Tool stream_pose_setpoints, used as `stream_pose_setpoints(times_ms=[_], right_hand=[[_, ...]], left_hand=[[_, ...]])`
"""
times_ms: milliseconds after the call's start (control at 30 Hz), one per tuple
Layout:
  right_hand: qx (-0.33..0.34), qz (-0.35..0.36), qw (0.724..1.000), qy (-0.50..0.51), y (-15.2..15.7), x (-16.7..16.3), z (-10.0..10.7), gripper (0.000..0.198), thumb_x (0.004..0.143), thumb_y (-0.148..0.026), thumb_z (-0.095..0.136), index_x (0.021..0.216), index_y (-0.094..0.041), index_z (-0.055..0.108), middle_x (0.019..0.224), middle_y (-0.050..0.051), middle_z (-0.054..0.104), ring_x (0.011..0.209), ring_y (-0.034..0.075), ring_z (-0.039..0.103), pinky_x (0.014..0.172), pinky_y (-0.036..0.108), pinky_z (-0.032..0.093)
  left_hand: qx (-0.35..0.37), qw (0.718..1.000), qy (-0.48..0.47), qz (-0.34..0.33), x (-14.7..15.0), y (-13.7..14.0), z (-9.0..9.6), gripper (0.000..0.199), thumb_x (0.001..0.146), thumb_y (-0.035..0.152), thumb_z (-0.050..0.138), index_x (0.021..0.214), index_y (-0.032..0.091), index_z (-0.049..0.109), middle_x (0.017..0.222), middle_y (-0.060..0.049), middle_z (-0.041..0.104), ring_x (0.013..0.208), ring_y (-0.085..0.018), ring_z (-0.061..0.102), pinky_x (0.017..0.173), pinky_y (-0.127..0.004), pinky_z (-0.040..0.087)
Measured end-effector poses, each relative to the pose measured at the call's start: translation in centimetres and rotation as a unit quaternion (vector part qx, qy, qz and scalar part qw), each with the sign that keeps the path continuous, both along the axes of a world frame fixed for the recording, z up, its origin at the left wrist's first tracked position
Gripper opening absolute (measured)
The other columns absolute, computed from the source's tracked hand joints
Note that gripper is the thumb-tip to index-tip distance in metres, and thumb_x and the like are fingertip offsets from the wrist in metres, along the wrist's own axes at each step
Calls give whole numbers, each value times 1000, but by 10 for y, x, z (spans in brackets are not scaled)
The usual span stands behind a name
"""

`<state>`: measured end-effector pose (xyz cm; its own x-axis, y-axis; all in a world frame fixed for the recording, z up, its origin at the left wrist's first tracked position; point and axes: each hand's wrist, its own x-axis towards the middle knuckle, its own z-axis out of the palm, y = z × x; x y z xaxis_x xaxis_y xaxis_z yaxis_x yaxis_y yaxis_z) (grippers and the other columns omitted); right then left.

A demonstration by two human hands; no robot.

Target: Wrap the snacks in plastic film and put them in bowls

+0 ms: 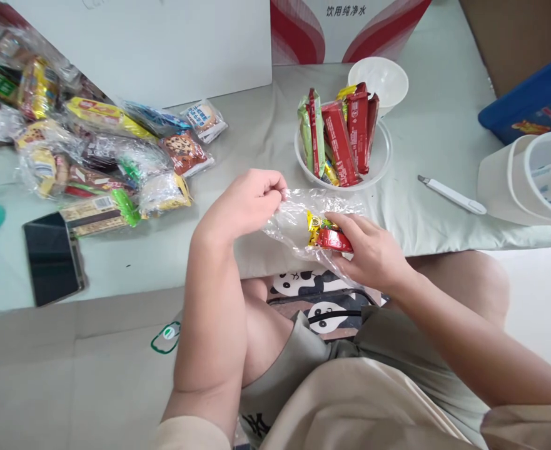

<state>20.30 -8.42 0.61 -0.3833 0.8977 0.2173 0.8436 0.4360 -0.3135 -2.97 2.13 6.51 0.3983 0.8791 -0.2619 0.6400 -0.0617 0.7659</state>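
A clear plastic bag [290, 222] stretches between my two hands at the table's front edge. My left hand [249, 203] pinches the bag's left edge, fingers curled. My right hand [373, 250] grips small wrapped snacks, one red [334, 240] and one yellow [313, 228], at the bag's right part; whether they lie fully inside the plastic I cannot tell. Just beyond stands a round clear plastic bowl [384, 164] with several red and green wrapped bars [341, 142] upright in it.
Many wrapped snacks [116, 147] are heaped at the left, beside a dark phone [52, 259]. A white utility knife [453, 195], nested white tubs [503, 175] and a blue package [528, 94] lie right. Behind are an upright plastic cup [381, 81] and large boxes [162, 50].
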Motion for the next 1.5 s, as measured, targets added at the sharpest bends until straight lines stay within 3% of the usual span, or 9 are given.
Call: stream_pose_setpoints(times_ms=[167, 300, 567, 667, 800, 1000, 1233, 1367, 1500], right_hand=[[-1, -11, 999, 42, -6, 11, 2, 57, 80, -21, 59, 137, -20, 53, 113, 12, 73, 98, 29, 73, 76, 40, 60], [-68, -120, 977, 164, -3, 33, 11, 57, 77, -23, 60, 133, -22, 52, 102, 7, 72, 83, 25, 71, 73, 41, 58], [-55, -292, 950, 92, 72, 18, 76, 43, 87, -32, 61, 128, -24, 49, 115, 14, 67, 100, 31, 65, 84, 47, 52], [-65, -275, 959, 31, 106, 1, 75, 52, 95, -42, 57, 139, -20, 42, 122, 18, 62, 106, 32, 62, 88, 50, 51], [2, -203, 979, -34, 123, -5, 52, 73, 95, -51, 54, 155, -16, 33, 141, 25, 49, 129, 42, 52, 98, 58, 48], [39, -108, 989, -90, 110, -6, 30, 66, 100, -40, 42, 162, -22, 30, 165, 21, 34, 150, 42, 36, 114, 65, 37], [50, -135, 985, -94, 113, -11, 28, 73, 99, -51, 43, 163, -18, 30, 167, 21, 35, 156, 47, 28, 118, 77, 21], [84, -157, 984, -32, 73, 9, 45, 65, 96, -50, 49, 154, -21, 44, 153, 21, 50, 148, 44, 41, 115, 70, 35], [67, -166, 976, 121, 16, 35, 18, 36, 94, -37, 53, 127, -25, 60, 118, 14, 68, 114, 33, 65, 101, 57, 52]], left_hand=[[30, 997, 38, 62, -6, 3, -1, 16, 79, 11, 48, 72, 20, 59, 65, 2, 58, 59, -13, 46, 59, -30, 32], [-4, 998, 48, 35, -14, 7, -9, 16, 78, 12, 47, 74, 20, 60, 68, 2, 61, 61, -14, 50, 62, -30, 35], [-4, 996, 89, -12, -17, 11, -10, 14, 75, 16, 48, 74, 22, 61, 72, 1, 65, 67, -17, 55, 62, -30, 37], [-3, 996, 90, -18, -16, 10, -8, 14, 75, 15, 48, 72, 22, 60, 71, 1, 65, 66, -17, 55, 61, -29, 37], [-16, 996, 90, -23, -18, 8, -7, 15, 77, 14, 48, 70, 22, 58, 65, 1, 60, 62, -16, 52, 58, -29, 35], [-31, 996, 85, -22, -20, 6, -5, 15, 77, 14, 47, 68, 22, 55, 62, 1, 55, 59, -16, 48, 57, -30, 33], [-72, 996, 36, -35, -17, 6, -3, 10, 77, 17, 47, 74, 22, 55, 67, 3, 54, 60, -14, 45, 57, -29, 33], [-71, 995, -25, -70, -19, 3, 2, 11, 76, 14, 46, 74, 21, 54, 70, 3, 55, 64, -13, 47, 62, -27, 36], [-65, 990, -79, -100, -23, 1, 6, 11, 73, 13, 46, 70, 20, 53, 67, 3, 54, 64, -12, 46, 62, -27, 36]])
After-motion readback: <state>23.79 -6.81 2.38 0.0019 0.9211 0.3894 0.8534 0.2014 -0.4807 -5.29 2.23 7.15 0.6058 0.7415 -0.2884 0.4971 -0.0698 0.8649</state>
